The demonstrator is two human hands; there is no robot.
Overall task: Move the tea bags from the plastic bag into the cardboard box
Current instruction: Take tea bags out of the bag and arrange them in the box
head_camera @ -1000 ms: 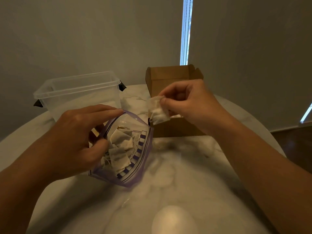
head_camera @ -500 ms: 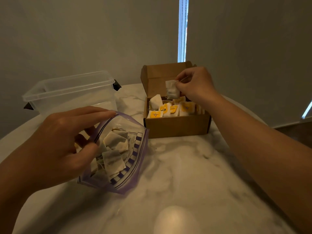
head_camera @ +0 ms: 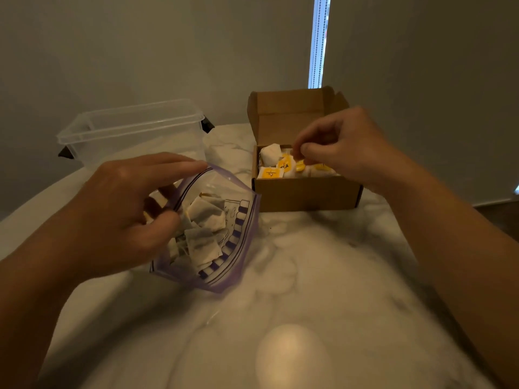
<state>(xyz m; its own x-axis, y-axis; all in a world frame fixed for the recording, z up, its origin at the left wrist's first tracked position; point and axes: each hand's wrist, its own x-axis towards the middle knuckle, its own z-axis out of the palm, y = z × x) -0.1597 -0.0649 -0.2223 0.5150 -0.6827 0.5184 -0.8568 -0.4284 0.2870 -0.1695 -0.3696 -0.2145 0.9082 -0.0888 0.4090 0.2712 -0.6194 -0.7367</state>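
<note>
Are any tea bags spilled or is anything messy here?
No, nothing stands out. The tea bags are inside the plastic bag or the cardboard box, and none lie loose on the table.

The left hand [head_camera: 119, 217] and the right hand [head_camera: 348, 147] are bare. The left forearm [head_camera: 31, 293] and the right forearm [head_camera: 460, 248] are uncovered too.

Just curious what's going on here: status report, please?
Left hand holds bag open, tea bags left inside. Right hand pinched over box; grip unclear. Box partly filled. Nothing in the way.
</note>
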